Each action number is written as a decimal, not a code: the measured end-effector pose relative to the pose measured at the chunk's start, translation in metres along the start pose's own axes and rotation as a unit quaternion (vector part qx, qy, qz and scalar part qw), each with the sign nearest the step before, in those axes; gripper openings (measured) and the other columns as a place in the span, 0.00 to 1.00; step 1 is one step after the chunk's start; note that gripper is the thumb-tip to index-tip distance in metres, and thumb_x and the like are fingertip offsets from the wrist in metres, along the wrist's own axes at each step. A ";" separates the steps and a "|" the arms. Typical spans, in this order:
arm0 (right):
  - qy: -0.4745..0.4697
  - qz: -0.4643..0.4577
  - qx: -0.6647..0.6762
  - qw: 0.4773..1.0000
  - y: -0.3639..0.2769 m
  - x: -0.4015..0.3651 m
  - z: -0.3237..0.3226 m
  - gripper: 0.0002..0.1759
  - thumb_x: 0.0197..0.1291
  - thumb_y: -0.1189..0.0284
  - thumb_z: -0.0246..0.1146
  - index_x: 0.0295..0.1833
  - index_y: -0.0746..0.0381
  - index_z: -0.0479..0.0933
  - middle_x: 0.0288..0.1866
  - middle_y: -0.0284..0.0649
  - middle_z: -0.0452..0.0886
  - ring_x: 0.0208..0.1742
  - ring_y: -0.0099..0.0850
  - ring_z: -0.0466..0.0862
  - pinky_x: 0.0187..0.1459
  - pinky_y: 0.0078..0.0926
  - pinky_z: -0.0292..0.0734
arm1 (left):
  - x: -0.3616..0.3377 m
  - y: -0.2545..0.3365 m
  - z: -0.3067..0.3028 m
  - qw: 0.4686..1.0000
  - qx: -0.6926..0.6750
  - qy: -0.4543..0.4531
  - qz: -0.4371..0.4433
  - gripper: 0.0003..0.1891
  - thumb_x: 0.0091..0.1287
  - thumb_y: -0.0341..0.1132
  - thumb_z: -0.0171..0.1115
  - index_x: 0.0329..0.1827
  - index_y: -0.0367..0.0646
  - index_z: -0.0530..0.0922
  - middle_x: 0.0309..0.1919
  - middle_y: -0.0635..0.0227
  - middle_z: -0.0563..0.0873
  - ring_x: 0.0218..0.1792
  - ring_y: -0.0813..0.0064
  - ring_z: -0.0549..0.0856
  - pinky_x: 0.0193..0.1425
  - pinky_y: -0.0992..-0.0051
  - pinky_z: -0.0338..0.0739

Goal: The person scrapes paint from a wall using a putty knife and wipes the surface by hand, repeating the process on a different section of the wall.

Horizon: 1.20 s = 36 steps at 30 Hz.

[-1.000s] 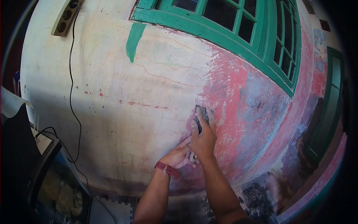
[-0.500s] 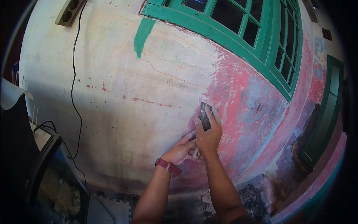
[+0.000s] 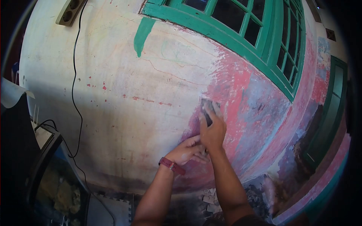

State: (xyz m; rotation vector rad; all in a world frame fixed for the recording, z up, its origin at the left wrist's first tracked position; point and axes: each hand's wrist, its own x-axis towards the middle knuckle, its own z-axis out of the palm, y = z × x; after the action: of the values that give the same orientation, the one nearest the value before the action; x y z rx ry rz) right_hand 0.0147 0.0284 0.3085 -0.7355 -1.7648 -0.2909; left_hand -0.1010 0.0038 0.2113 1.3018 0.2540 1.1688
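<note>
My right hand grips a dark flat scraper, its blade against the wall where pale paint meets pink and purple patches. Just below and to the left, my left hand, with a red watch band at the wrist, is beside the heel of my right hand. Its fingers are apart and partly spread toward the lower end of the tool; nothing shows in them. The tool's handle is mostly hidden by my right hand.
A green-framed window is above right. At the upper left hangs a socket strip, with a black cable running down the wall. A television stands at lower left. Debris lies at the wall's foot.
My right hand and the scraper have shifted slightly, and more purple wall shows left of them. My left hand's fingers have loosened from around the handle's lower end.
</note>
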 end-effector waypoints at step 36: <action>-0.011 0.000 -0.010 1.000 -0.016 0.034 -0.005 0.22 0.68 0.66 0.67 0.67 0.57 0.85 0.79 0.50 0.74 0.71 0.56 0.80 0.67 0.47 0.78 | 0.015 -0.008 0.005 0.989 -0.099 0.012 0.113 0.14 0.85 0.34 0.54 0.68 0.39 0.76 0.48 0.62 0.90 0.44 0.68 0.94 0.50 0.70 0.92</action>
State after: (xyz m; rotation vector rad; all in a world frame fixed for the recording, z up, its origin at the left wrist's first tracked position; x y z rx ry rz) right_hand 0.0038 0.0244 0.3442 -0.7552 -1.7841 -0.3013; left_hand -0.0860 0.0133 0.2126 1.1622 0.0059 1.3652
